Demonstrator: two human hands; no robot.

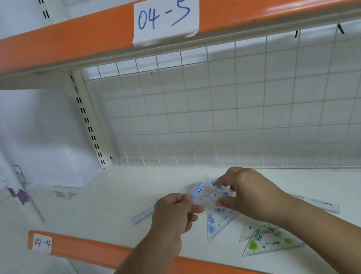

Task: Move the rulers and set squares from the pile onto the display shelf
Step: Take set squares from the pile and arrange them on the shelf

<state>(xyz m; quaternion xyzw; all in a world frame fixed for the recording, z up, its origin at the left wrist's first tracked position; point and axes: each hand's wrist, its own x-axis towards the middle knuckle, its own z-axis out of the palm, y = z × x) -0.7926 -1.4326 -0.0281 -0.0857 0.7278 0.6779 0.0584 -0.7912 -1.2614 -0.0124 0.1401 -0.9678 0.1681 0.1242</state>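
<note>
- Both hands are raised just above the shelf [113, 197], and they hold one clear set square with blue print, the held square [205, 195], between them.
- The left hand [176, 212] pinches the held square's left end with curled fingers and thumb.
- The right hand [246, 190] grips its right end, thumb below and fingers curled over the top.
- A blue square [216, 224] lies flat on the shelf just below the hands.
- A green square [269, 242] lies nearer the shelf's orange front edge [113, 252], partly under the right forearm. Another clear piece shows at its left corner, but I cannot tell what it is.
- A left ruler [142, 216] lies flat on the shelf, partly hidden by the left hand.
- A right ruler [324, 204] lies flat beyond the right forearm.
- A wire grid [218, 110] backs the shelf.
- The upper shelf edge carries a paper label [165, 16] reading "04-5".
</note>
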